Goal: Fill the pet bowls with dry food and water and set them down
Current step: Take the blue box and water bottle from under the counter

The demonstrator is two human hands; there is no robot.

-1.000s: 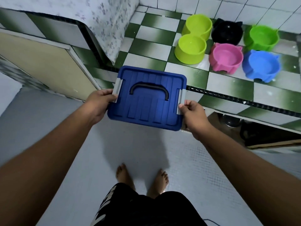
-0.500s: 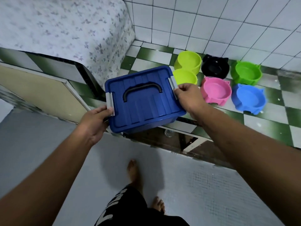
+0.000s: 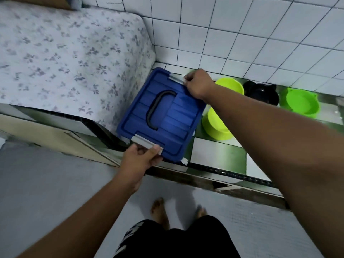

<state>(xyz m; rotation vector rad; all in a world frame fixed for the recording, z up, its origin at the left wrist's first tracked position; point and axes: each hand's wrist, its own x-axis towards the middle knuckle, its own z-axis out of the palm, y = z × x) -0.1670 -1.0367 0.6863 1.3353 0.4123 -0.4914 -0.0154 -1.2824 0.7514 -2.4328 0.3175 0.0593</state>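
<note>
While both hands hold it by its opposite ends, the blue storage box (image 3: 162, 116) sits at the left end of the green-and-white checkered counter (image 3: 217, 155), turned at an angle, its lid on and the dark carry handle (image 3: 158, 108) lying flat across the middle. Left hand (image 3: 141, 161) is at the near end, fingers (image 3: 155, 152) curled and pinching the grey latch (image 3: 146, 143) on that edge, thumb on top of the clip. Right hand (image 3: 199, 84) reaches across to the far end, fingers pressed down over the end of the other grey latch (image 3: 176, 78), right by the white tiled wall (image 3: 242, 34). So the box lies squarely between the two hands, one clip under each. Just left of it, the floral-covered mattress (image 3: 65, 58) butts up close. To the right, partly hidden behind the right forearm, a lime double bowl (image 3: 216, 125) stands just beside the box, then a black bowl (image 3: 260, 92) with cat ears, then a green bowl (image 3: 301, 103) further along the wall. Bare feet (image 3: 160, 211) on the grey floor (image 3: 46, 183) below, slightly blurred.
</note>
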